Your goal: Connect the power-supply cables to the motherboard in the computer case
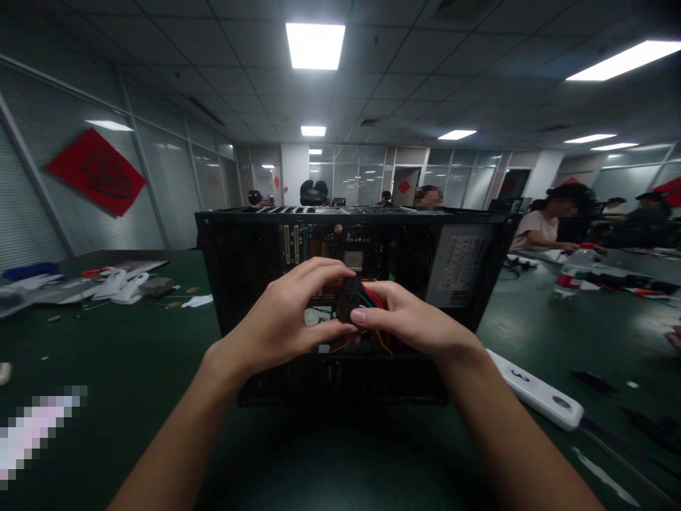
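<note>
A black cable connector (350, 301) is between my two hands, in front of the open side of a black computer case (226, 273). My left hand (287, 309) curves around its left side, fingertips at its top and thumb at its lower edge. On the right, my right hand (407, 312) pinches it with the thumb across its face. Multicoloured wires (375, 301) run from the connector beneath my right fingers. Behind the hands show the motherboard (372, 241), several slots (291, 245) and a power supply (464, 266) with a label. My hands hide the lower middle of the case.
A white power strip (535, 389) lies right of the case on the green table (159, 369). Farther right stands a bottle (575, 273). White cables and small parts (125, 285) lie on the left. A person (543, 231) sits at the far right side.
</note>
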A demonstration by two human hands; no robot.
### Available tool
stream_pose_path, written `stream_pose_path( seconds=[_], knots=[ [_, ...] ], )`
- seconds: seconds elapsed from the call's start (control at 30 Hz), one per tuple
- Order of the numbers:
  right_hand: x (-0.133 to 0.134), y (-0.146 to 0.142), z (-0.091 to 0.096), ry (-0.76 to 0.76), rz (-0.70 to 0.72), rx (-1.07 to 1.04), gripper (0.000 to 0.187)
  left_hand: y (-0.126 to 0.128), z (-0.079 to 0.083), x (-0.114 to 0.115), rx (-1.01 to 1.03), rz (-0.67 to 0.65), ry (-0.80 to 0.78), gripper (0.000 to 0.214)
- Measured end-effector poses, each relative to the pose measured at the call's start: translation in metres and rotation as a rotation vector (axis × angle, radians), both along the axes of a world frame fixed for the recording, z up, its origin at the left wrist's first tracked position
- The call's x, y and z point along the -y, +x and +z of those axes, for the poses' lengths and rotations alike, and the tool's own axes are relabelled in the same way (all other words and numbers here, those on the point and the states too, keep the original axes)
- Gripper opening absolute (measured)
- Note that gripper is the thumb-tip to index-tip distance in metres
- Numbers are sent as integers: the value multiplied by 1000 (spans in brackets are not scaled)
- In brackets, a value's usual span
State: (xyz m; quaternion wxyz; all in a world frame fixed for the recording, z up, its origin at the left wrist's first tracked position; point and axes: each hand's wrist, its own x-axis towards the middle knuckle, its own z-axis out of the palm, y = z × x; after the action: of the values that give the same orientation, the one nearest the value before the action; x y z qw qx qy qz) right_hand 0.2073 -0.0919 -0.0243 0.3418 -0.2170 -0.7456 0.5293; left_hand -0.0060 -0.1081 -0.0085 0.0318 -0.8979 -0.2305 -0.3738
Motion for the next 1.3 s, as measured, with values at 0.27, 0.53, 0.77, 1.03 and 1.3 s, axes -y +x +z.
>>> stream_pose_path(
  seconds=[0.27, 0.53, 0.77, 1.03, 1.3],
  knots=[
    [4, -1, -1, 9, 109, -38, 35, 6, -1, 3, 105, -103, -60, 53],
    [10, 8, 8, 76, 97, 83, 35, -1, -1, -2, 147, -132, -99, 54],
    [4, 35, 15, 200, 132, 418, 29, -18, 6, -3, 676, -136, -3, 14],
    [5, 4, 5, 112, -38, 255, 30, -33, 15, 4, 305, -130, -257, 36],
    [11, 9, 9, 49, -111, 39, 36, -20, 1, -6, 50, -114, -584, 100]
  ],
)
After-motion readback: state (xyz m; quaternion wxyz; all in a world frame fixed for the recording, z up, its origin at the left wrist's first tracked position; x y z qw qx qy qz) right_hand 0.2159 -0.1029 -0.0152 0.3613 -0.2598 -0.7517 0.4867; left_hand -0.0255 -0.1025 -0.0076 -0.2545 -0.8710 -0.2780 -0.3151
